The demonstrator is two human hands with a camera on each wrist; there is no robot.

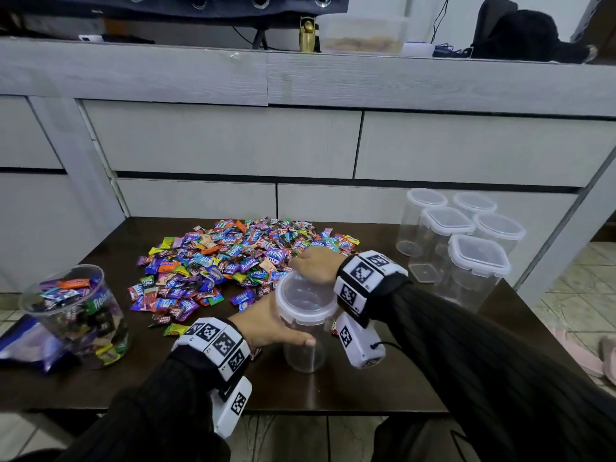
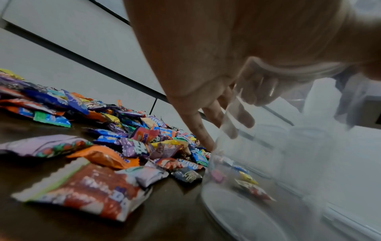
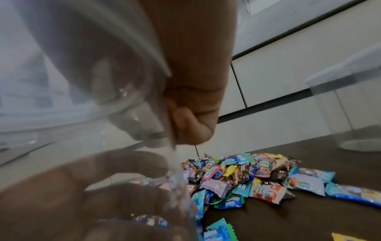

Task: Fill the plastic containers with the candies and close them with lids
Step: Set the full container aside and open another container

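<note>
A clear round container (image 1: pixel 305 351) stands on the dark table (image 1: pixel 333 391) near its front, and looks empty. My left hand (image 1: pixel 283 328) grips its side, with the thumb on the near wall. In the left wrist view the fingers (image 2: pixel 198 127) wrap round the container (image 2: pixel 268 163). A white-rimmed lid (image 1: pixel 305 303) sits on top, and my right hand (image 1: pixel 311 265) holds its far edge with curled fingers. In the right wrist view the thumb (image 3: pixel 191 127) presses against the lid's rim (image 3: pixel 115 53). A wide pile of wrapped candies (image 1: pixel 233 258) lies just behind.
At the table's left end stands an open container (image 1: pixel 76 311) full of candies, beside a blue bag (image 1: pixel 20 348). Several empty lidded containers (image 1: pixel 466 248) are grouped at the right rear. Grey drawer fronts (image 1: pixel 220 141) rise right behind the table.
</note>
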